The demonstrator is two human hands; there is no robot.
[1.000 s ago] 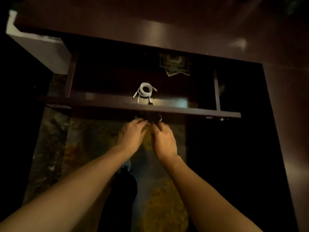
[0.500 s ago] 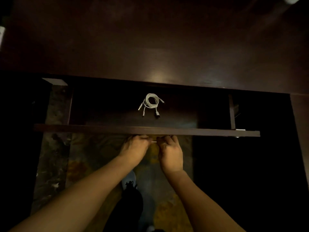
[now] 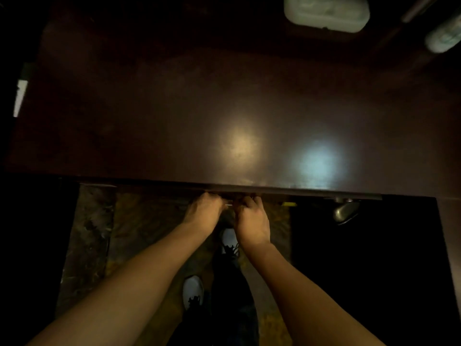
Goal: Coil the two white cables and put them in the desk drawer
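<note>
Dim light washes over the dark desk [image 3: 174, 116], two glare spots shining near its front edge. Down at that edge, the drawer [image 3: 287, 193] sits nearly flush under the top, just a thin strip of its front showing. Both hands are side by side at its middle: left hand [image 3: 203, 213] and right hand [image 3: 252, 221] with fingers curled onto a thin metal handle [image 3: 229, 202] between them. Cables are out of sight. Two pale containers [image 3: 326, 12] sit at the desk's far right. Below, white shoes [image 3: 192, 292] stand on patterned floor [image 3: 87, 233].
</note>
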